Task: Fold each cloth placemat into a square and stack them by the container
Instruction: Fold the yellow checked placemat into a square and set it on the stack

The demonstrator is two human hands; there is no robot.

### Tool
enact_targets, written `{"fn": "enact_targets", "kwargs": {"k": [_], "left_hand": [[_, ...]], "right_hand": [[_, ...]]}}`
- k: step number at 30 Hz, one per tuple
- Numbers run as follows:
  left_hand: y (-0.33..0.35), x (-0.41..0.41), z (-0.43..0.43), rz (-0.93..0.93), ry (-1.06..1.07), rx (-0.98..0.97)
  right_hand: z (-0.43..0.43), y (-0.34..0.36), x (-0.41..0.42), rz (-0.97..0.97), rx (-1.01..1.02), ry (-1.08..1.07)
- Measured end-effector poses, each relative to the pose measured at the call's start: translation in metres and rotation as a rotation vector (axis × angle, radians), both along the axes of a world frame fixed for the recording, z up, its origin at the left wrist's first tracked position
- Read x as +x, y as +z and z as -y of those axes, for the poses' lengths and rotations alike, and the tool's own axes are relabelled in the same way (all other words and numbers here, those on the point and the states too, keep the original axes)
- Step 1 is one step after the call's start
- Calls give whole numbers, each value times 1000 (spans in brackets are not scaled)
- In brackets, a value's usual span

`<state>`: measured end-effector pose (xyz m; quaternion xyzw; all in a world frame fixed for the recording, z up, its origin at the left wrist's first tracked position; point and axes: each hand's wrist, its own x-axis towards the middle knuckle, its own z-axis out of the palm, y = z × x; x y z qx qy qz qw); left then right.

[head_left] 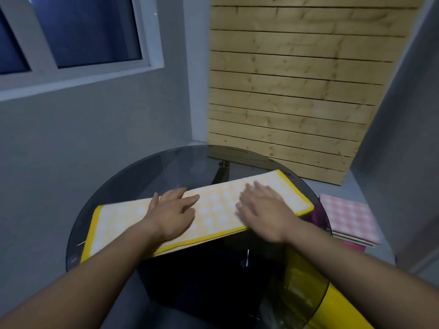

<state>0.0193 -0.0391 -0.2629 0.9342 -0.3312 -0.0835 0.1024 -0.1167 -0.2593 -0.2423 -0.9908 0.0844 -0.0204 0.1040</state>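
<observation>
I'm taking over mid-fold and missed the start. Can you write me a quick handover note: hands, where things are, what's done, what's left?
Left hand: open, flat on the yellow placemat, near its middle.
Right hand: open, flat on it toward its right end.
The placemat lies on the glass table as a long strip, apparently folded once.
A pink checked cloth lies folded past the table's right edge.
Done: seemingly the first fold.
Left: fold the strip into a square and stack it. I cannot identify the container.

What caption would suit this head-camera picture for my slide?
The left hand and right hand lie flat on a long yellow-edged cloth placemat on a round glass table.
</observation>
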Motion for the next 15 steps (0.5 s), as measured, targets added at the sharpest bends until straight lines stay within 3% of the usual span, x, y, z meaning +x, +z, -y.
{"fn": "enact_targets", "kwargs": {"k": [6, 11, 15], "left_hand": [[27, -38, 8, -13, 243, 303], [36, -61, -2, -76, 210, 275], [38, -77, -12, -94, 171, 292]], "right_hand": [[-67, 8, -46, -41, 68, 134], [-71, 5, -65, -162, 120, 177], [-49, 0, -71, -176, 1, 204]]}}
